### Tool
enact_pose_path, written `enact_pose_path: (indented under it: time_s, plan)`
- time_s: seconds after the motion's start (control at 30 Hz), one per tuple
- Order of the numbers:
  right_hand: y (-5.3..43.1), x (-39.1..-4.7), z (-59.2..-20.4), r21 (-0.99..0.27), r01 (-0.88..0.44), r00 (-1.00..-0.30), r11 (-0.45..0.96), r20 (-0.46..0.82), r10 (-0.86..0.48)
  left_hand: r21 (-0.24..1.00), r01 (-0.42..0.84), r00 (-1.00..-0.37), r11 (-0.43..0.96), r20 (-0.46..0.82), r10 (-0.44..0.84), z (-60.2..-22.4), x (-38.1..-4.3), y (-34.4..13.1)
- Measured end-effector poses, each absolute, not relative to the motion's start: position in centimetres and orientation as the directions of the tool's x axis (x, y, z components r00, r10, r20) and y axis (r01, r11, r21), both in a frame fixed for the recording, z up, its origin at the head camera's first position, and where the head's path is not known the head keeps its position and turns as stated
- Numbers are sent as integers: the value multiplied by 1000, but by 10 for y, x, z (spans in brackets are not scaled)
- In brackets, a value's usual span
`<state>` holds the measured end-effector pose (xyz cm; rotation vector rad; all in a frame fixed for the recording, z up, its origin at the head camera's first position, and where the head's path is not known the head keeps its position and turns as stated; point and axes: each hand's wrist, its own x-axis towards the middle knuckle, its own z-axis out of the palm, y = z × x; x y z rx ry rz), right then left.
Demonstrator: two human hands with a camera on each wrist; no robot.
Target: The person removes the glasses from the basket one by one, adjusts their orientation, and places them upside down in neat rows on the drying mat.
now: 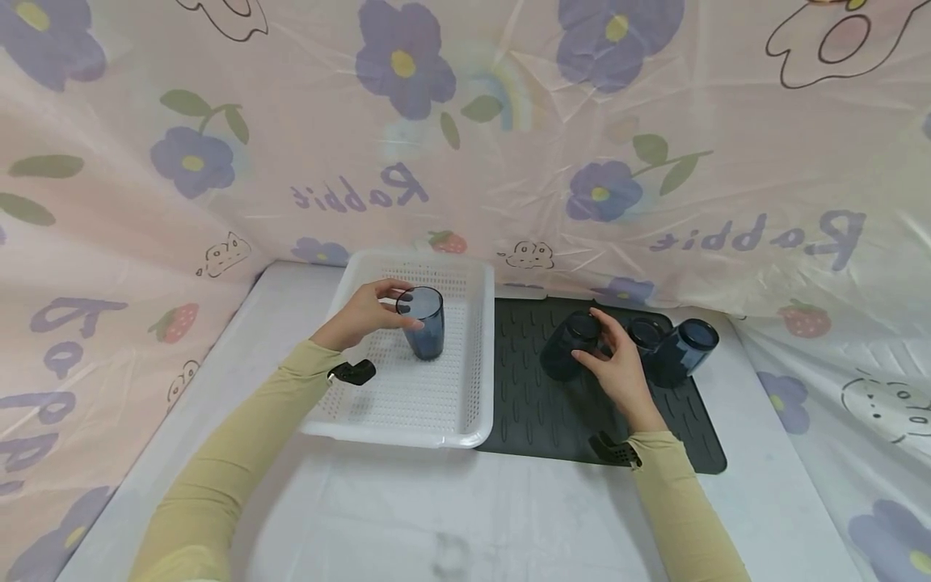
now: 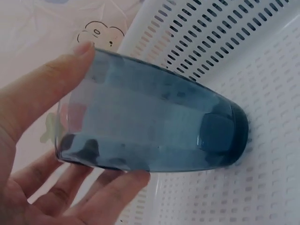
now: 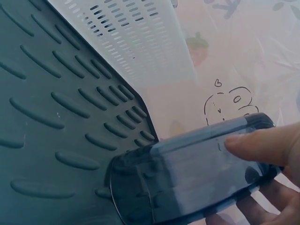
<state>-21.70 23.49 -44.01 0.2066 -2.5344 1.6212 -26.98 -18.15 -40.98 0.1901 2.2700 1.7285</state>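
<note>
My left hand point(image 1: 374, 311) grips a clear blue drinking glass point(image 1: 427, 327) near its rim, thumb on one side and fingers on the other. The glass stands mouth up over the floor of a white perforated plastic basket point(image 1: 486, 347), its thick base close above the holes in the left wrist view. On the right, my right hand point(image 1: 618, 364) holds a second blue glass point(image 1: 563, 352) near its base. That glass is mouth down and slightly tilted, with its rim at the dark ridged mat point(image 3: 51, 136) in the right wrist view.
Two more blue glasses, one point(image 1: 684, 352) leaning outward and one point(image 1: 645, 331) partly hidden behind it, are upside down on the mat, right beside my right hand. The basket's right wall borders the mat. A patterned curtain point(image 1: 465, 178) hangs behind the white table point(image 1: 393, 509).
</note>
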Motion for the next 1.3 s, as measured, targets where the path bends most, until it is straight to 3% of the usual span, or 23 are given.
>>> enact_pose_path:
  time_s: [0.7,1.3]
  plan:
    - [231,-215,-442,-926,-160,-981,341,187,46,959,-136,-967,250,-183,176,-407,-264,-173]
    - [232,-214,-440,-930,-164,-981,329,187,41,963,-63,-995,261,-80,57,-396,-254,-168]
